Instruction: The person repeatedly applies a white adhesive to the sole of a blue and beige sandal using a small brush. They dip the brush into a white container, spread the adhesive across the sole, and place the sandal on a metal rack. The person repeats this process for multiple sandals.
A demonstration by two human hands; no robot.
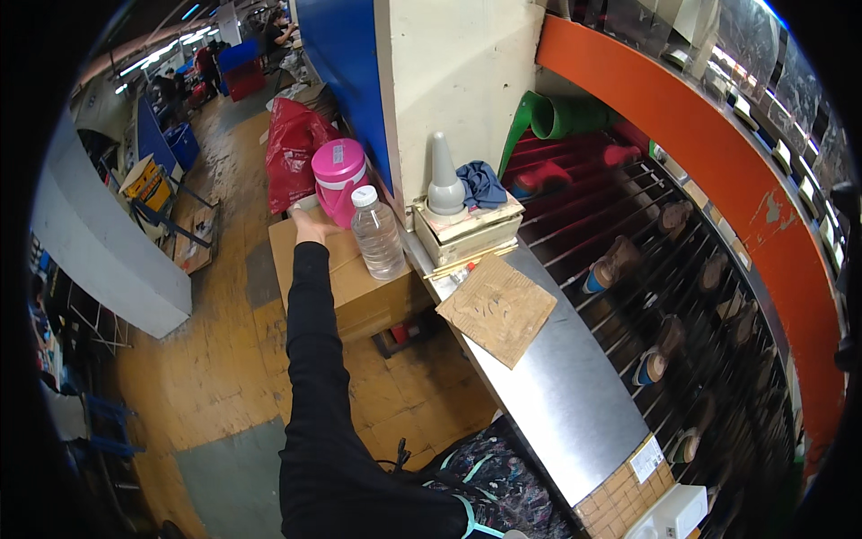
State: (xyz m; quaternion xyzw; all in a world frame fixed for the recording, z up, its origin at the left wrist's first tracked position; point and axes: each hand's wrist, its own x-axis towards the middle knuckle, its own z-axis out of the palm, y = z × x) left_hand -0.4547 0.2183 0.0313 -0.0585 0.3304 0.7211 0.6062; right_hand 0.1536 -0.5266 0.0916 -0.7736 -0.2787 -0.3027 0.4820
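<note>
My left hand (311,221), at the end of a long black sleeve, is at the lower left side of a pink insulated jug (339,160) with a round lid. Its thumb lies in front of the jug's base and its fingers go round the left side; the fingertips are partly hidden. Underneath is a closed cardboard box (355,302). Just right of the jug stands a clear plastic bottle (379,241) with a white cap, upright and holding clear liquid. A red plastic bag (294,151) lies behind the jug. My right hand is out of view.
A metal ledge (561,377) carries a cardboard piece (496,310) and a small box (469,235) with a grey cone (444,175) and dark cloth (482,185). Right of it, shoe-like items sit on a rod conveyor (620,314) beneath an orange beam (718,135). A pillar (462,81) stands ahead.
</note>
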